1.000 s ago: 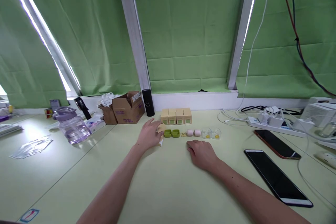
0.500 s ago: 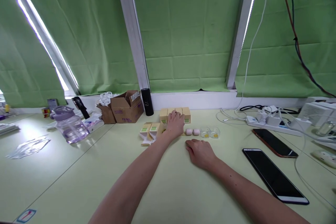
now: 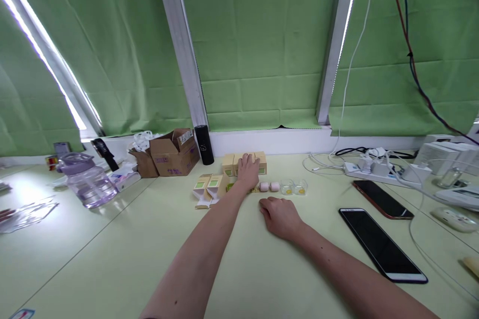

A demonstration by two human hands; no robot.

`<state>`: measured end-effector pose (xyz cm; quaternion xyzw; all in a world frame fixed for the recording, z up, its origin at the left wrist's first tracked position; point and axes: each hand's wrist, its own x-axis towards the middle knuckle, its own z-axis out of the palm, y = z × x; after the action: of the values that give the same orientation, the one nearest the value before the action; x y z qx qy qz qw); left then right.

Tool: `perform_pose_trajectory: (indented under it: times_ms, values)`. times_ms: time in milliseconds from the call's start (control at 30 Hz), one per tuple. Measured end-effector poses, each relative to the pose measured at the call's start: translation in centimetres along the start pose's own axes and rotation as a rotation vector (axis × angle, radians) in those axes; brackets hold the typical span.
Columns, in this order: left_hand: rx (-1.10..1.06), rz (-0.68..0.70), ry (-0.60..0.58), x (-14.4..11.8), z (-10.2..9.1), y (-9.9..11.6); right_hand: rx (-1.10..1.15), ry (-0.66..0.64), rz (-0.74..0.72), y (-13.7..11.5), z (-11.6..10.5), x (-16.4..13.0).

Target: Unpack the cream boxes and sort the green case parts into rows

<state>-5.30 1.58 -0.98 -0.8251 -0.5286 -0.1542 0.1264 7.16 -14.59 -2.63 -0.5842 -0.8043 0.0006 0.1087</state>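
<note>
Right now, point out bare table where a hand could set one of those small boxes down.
Bare: the table between the water jug and the left forearm, and between the right hand and the black phone. Crowded: the box row under the left hand, and the cabled power strip.

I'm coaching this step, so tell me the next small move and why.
Probably close the left hand on one box and lift it from the row of boxes: its fingers already rest there, while the right hand lies idle on the table.

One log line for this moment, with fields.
left hand: on row of tan boxes | right hand: flat on table | near: pink cases
</note>
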Motion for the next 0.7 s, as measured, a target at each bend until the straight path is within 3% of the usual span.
perform_pose_trajectory:
  times_ms: [467, 700]
  values:
    - [-0.227, 0.038, 0.066, 1.1, -1.7, 0.9, 0.000, 0.019, -0.003, 0.1, 0.0, -0.1]
    - [-0.447, 0.096, 0.175, -0.3, -5.6, 1.6, 0.016, 0.025, 0.002, 0.1, 0.4, 0.1]
